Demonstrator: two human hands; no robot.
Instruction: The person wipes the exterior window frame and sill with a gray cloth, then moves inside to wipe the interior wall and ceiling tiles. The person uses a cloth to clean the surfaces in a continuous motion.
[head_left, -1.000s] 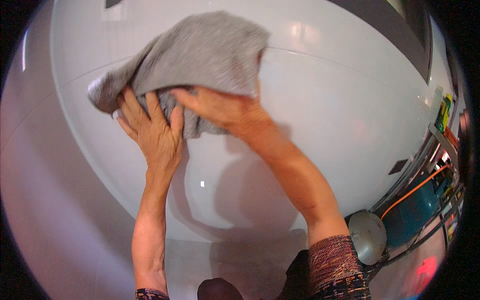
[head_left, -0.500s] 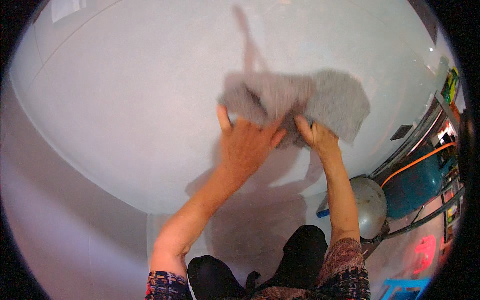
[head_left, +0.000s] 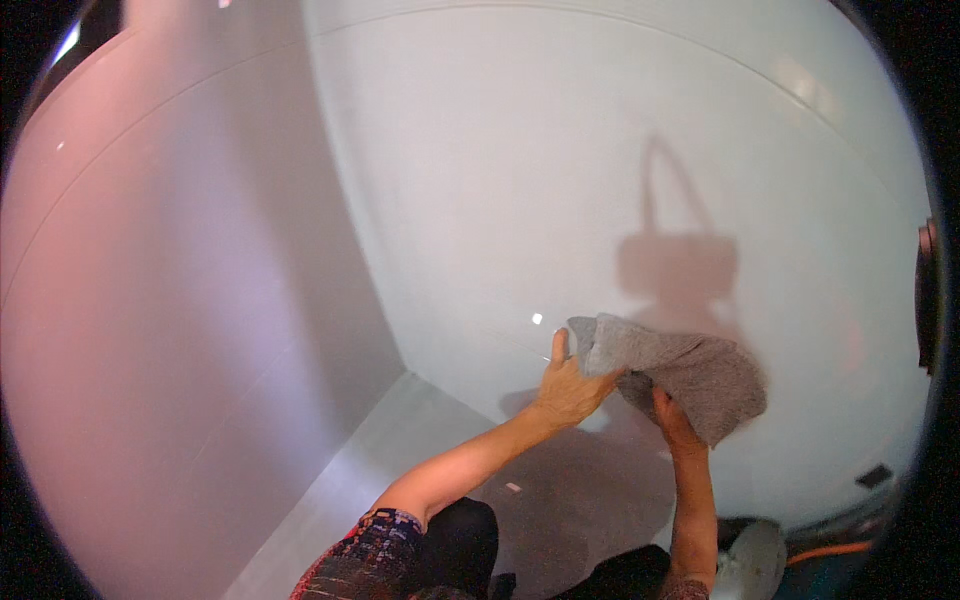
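Observation:
A grey cloth (head_left: 715,380), bunched and folded, is held up in front of a pale wall. My left hand (head_left: 575,392) grips its left end, with one finger sticking up beside the cloth and the other fingers partly hidden at its edge. Under the cloth's lower middle, my right hand (head_left: 680,425) holds it, thumb showing and the remaining fingers covered by the fabric.
Two pale walls meet in a corner (head_left: 405,368) left of my hands. A shadow (head_left: 675,265) falls on the wall (head_left: 480,200) above the cloth. At lower right are a dark wall plate (head_left: 874,476), a rounded grey object (head_left: 755,560) and an orange hose (head_left: 830,551).
My view has swung left and up, bringing the wall corner in. Both hands and the cloth now appear lower and, for the left hand, farther right. The cloth looks less blurred and more folded.

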